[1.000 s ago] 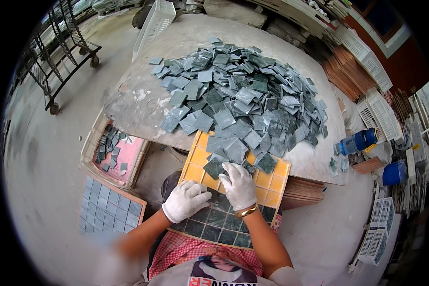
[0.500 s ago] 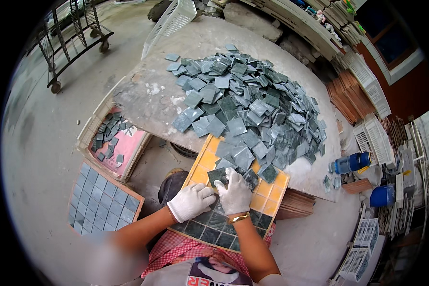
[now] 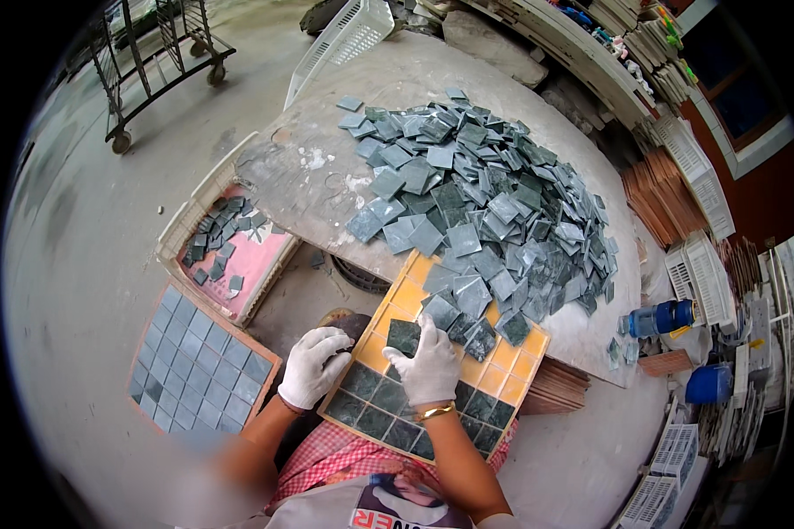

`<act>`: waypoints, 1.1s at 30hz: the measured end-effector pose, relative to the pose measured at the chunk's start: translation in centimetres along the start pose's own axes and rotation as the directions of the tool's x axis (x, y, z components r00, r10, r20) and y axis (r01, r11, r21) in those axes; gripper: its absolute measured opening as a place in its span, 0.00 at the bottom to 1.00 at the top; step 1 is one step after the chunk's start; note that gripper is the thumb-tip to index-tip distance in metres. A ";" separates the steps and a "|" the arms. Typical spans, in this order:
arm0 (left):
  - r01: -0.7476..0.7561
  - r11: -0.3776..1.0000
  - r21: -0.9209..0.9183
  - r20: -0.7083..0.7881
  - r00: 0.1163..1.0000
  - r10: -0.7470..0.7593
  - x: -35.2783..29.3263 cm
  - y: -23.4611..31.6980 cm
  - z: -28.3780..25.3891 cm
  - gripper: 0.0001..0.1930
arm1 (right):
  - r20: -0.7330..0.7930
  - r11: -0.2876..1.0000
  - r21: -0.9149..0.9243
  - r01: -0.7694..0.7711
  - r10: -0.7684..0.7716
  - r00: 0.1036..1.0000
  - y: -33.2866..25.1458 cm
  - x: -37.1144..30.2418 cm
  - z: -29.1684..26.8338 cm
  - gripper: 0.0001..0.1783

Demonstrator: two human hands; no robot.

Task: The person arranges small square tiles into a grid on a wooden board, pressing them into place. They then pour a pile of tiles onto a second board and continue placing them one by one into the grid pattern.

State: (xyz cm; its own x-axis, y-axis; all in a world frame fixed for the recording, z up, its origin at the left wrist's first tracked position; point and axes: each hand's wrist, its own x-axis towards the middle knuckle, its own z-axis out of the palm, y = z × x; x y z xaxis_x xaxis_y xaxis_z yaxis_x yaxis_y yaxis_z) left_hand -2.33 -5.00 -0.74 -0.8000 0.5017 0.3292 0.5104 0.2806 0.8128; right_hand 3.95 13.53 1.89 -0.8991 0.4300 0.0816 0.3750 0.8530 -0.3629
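A yellow grid tray (image 3: 513, 363) lies tilted on my lap, its near rows filled with dark green square tiles. My right hand (image 3: 431, 365), in a white glove, presses a green tile (image 3: 404, 337) into a yellow cell. Wearing the same kind of glove, my left hand (image 3: 312, 366) curls over the tray's left edge and steadies it. A large heap of loose grey-green tiles (image 3: 481, 198) covers the round stone table (image 3: 322, 167) just beyond the tray, and some spill onto the tray's far end.
A pink crate (image 3: 254, 264) with a few tiles sits at the left. Below it lies a finished board of pale tiles (image 3: 192, 357). A wheeled metal rack (image 3: 154, 53), white baskets (image 3: 348, 35), blue jars (image 3: 666, 317) and stacked trays (image 3: 670, 203) ring the table.
My view has shifted, so the table sits higher and closer. My right hand has set a tile down onto the yellow tray, while my left hand stays at the tray's left edge.
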 end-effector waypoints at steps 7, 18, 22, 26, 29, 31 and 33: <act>-0.006 1.000 -0.019 -0.068 0.998 0.005 -0.2 0.4 0.6 0.09 | 0.071 0.790 0.613 -0.018 -0.032 0.997 1.4 0.8 1.9 0.27; 0.055 0.998 -0.003 -0.084 0.995 -0.055 -1.3 0.1 1.2 0.11 | 0.115 0.907 0.389 0.164 -0.224 0.968 1.7 0.9 1.0 0.14; -0.035 0.995 0.090 -0.044 0.998 0.039 -1.2 0.2 1.5 0.16 | 0.223 0.945 0.194 0.265 -0.305 0.926 0.6 -0.1 0.6 0.13; -0.193 0.964 0.181 0.070 0.981 0.183 0.1 1.0 0.9 0.20 | 0.093 0.903 0.391 0.180 -0.234 0.968 2.2 1.1 -1.2 0.18; -0.293 0.921 0.255 0.201 0.948 0.246 1.1 1.3 1.4 0.22 | -0.244 0.981 0.134 0.142 -0.106 0.964 3.8 2.5 -2.6 0.22; -0.282 0.926 0.253 0.203 0.951 0.234 2.0 1.2 2.2 0.23 | -0.201 0.993 0.041 0.113 -0.102 0.974 4.0 3.1 -2.6 0.24; -0.281 0.924 0.259 0.164 0.956 0.245 4.1 1.5 3.0 0.24 | -0.187 0.995 -0.011 0.095 -0.096 0.978 4.2 3.3 -2.5 0.26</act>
State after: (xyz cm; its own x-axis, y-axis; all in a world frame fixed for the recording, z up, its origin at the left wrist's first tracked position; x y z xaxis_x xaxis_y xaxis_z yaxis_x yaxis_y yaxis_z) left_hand -3.91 -0.03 0.42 -0.5879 0.6824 0.4344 0.7782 0.3304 0.5341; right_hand 3.15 19.26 2.92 -0.8729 0.3939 0.2878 0.2901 0.8934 -0.3431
